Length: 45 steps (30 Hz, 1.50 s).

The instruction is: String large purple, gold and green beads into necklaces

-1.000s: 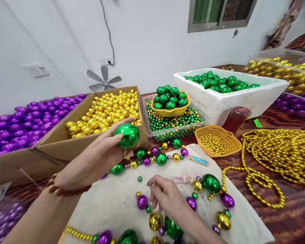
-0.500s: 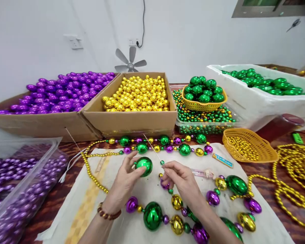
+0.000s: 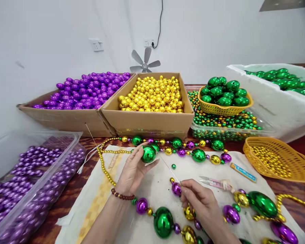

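Left hand [image 3: 136, 166] grips a green bead [image 3: 148, 154] above the cloth [image 3: 155, 184], mid-scene; right hand [image 3: 197, 200] pinches a needle [image 3: 169, 167], slanting toward it. Loose small bead [image 3: 173, 166] beyond; strung beads [image 3: 163, 222] crowd near side; snips [image 3: 215, 183] right; gold-bead box [image 3: 147, 122] far.

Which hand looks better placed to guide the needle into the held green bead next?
Probably the right hand: it pinches the needle, which points toward the green bead. The left hand is occupied holding that bead.
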Available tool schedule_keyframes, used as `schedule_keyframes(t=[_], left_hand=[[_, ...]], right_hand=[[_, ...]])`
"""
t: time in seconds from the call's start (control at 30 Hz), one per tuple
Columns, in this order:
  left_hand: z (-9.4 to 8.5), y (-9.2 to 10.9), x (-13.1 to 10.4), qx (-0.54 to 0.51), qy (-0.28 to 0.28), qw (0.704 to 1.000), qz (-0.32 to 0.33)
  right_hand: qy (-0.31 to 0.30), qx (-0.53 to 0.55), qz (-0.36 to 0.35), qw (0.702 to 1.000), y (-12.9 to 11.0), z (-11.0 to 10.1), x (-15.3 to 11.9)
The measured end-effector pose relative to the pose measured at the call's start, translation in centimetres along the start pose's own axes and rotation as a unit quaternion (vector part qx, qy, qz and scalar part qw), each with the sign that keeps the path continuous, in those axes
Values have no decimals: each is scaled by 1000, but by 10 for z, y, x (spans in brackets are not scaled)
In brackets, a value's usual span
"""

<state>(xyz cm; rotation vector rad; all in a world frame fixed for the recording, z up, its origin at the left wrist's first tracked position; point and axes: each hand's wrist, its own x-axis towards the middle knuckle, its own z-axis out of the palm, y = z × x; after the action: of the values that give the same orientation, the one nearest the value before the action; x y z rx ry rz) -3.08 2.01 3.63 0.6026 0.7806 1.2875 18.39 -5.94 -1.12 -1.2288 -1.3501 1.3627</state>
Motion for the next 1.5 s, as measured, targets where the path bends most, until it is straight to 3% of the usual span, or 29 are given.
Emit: schedule_keyframes(t=[0.2, 0.47, 0.67, 0.87, 1.1, 1.3, 1.5], left_hand=[[-5, 9, 13, -145, 51, 985, -83], [-3, 12, 15, -213, 71, 969, -107], [-2, 10, 10, -174, 54, 980, -75], [15, 2, -8, -108, -3, 994, 6], [25, -3, -26, -66, -12, 997, 38], [29, -8, -32, -49, -19, 998, 30], [36, -36, -38, 14, -15, 1000, 1]], right_hand=[[-28, -72, -36, 996, -1, 2, -4], [-25, -91, -37, 995, -2, 6, -2], [-34, -97, -32, 994, -1, 9, -2], [-26, -87, -47, 995, 0, 19, 5], [-10, -69, -65, 995, -3, 27, 15], [-5, -48, -68, 996, -12, 31, 19], [-17, 7, -46, 999, -14, 22, 22]])
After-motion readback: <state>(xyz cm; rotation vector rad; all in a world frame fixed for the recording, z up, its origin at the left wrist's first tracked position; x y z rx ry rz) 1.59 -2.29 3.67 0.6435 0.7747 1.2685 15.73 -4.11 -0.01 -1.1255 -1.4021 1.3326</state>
